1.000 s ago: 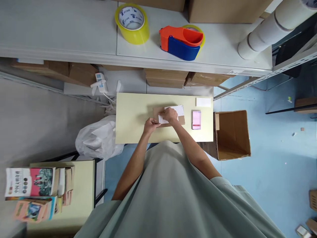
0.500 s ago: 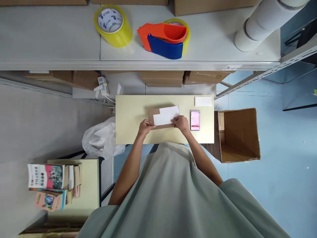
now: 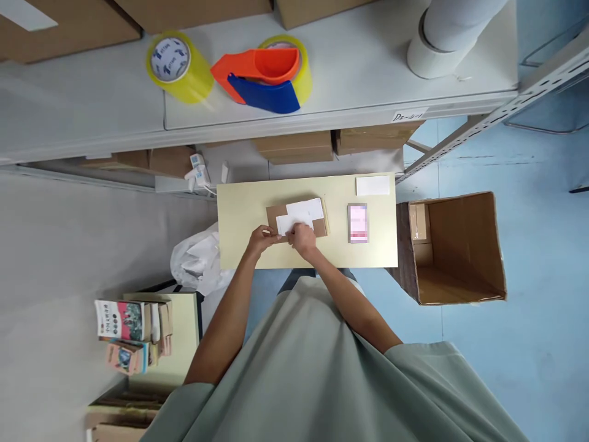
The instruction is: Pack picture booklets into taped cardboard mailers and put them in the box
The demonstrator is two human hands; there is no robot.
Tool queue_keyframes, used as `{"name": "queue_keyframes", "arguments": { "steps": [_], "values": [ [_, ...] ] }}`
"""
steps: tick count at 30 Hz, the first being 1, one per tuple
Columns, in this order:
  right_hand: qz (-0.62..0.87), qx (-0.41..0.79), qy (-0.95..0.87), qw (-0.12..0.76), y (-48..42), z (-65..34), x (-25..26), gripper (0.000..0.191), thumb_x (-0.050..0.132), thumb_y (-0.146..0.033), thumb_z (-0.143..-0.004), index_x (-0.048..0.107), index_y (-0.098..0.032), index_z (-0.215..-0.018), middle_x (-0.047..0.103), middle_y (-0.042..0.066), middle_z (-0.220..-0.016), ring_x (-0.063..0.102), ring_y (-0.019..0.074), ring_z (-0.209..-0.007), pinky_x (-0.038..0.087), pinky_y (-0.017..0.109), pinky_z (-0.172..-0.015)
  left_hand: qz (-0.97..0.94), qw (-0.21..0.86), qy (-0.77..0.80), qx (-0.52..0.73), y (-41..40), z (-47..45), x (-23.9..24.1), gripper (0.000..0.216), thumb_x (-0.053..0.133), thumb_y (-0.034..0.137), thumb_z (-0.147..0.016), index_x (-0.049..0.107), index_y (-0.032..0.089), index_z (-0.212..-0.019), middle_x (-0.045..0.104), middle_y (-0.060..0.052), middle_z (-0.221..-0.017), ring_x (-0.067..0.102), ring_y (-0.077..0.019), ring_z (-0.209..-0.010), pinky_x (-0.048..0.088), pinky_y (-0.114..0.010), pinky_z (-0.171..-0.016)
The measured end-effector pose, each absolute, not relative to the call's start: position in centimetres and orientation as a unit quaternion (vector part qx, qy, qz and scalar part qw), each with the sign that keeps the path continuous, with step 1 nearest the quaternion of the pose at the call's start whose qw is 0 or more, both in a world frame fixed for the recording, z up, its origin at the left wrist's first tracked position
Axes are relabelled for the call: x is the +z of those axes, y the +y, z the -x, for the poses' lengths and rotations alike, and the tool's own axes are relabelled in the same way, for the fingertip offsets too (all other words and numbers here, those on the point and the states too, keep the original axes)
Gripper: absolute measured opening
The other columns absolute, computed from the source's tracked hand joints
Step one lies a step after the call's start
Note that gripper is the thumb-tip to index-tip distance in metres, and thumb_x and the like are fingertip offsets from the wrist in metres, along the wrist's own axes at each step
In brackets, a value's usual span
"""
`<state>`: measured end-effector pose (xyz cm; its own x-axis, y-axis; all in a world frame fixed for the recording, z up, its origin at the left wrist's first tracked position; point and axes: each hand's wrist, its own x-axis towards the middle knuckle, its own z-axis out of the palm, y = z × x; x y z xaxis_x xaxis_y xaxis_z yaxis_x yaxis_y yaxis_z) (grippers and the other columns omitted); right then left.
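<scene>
A flat brown cardboard parcel (image 3: 319, 227) lies on the small cream table (image 3: 239, 209), with white paper labels (image 3: 304, 210) on its top. My left hand (image 3: 261, 238) is at the parcel's lower left corner, thumb and fingers closed on its edge. Curled fingers of my right hand (image 3: 302, 238) rest on the lower label, near the parcel's front edge. Whether those fingers pinch anything is hidden. A phone (image 3: 358, 223) with a lit pink screen lies to the right of the parcel.
White paper (image 3: 372, 185) lies at the table's far right corner. An open cardboard box (image 3: 455, 245) stands right of the table, a white plastic bag (image 3: 197, 261) left. The shelf (image 3: 350, 80) ahead carries yellow tape (image 3: 196, 80) and an orange-blue tape dispenser (image 3: 262, 80). Books (image 3: 126, 322) lie lower left.
My right hand has moved left from the label's right edge to its lower middle, its fingers now curled. My left hand stays at the parcel's corner. The view has tilted and shifted slightly.
</scene>
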<state>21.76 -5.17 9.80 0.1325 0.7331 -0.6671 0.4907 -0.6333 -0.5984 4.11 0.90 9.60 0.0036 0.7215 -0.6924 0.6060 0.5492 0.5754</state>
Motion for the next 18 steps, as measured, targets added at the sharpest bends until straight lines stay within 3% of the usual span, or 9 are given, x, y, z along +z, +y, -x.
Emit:
{"name": "queue_keyframes", "arguments": {
  "steps": [6,12,18],
  "values": [
    [0.788,0.486,-0.343,0.160,-7.2,-28.1,9.3,0.015,0.070,-0.033,-0.101,0.078,-0.020,-0.102,0.081,0.007,-0.084,0.076,0.0203,-0.085,0.055,0.026,-0.080,-0.476,0.509,0.716,0.045,1.1,-4.4,9.8,0.055,0.099,0.034,-0.043,0.062,0.022,-0.082,0.061,0.003,-0.068,0.062,-0.0166,-0.067,0.051,-0.027,-0.062],
    [0.831,0.427,-0.325,0.147,-9.2,-30.9,10.4,0.025,0.070,-0.045,-0.101,0.075,-0.020,-0.100,0.082,0.014,-0.104,0.076,0.0270,-0.099,0.053,0.030,-0.080,-0.458,0.477,0.748,0.052,1.2,-4.7,9.8,0.071,0.105,0.037,-0.037,0.060,0.021,-0.090,0.069,-0.003,-0.085,0.070,-0.0208,-0.081,0.056,-0.030,-0.071],
    [0.855,0.350,-0.330,0.192,-13.0,-28.7,10.4,0.035,0.061,-0.049,-0.109,0.062,-0.019,-0.126,0.076,0.016,-0.123,0.074,0.0281,-0.113,0.055,0.033,-0.090,-0.462,0.481,0.739,0.095,-1.9,-4.4,9.6,0.078,0.103,0.049,-0.053,0.060,0.020,-0.112,0.074,-0.011,-0.106,0.074,-0.0219,-0.096,0.057,-0.031,-0.081]
  ]
}}
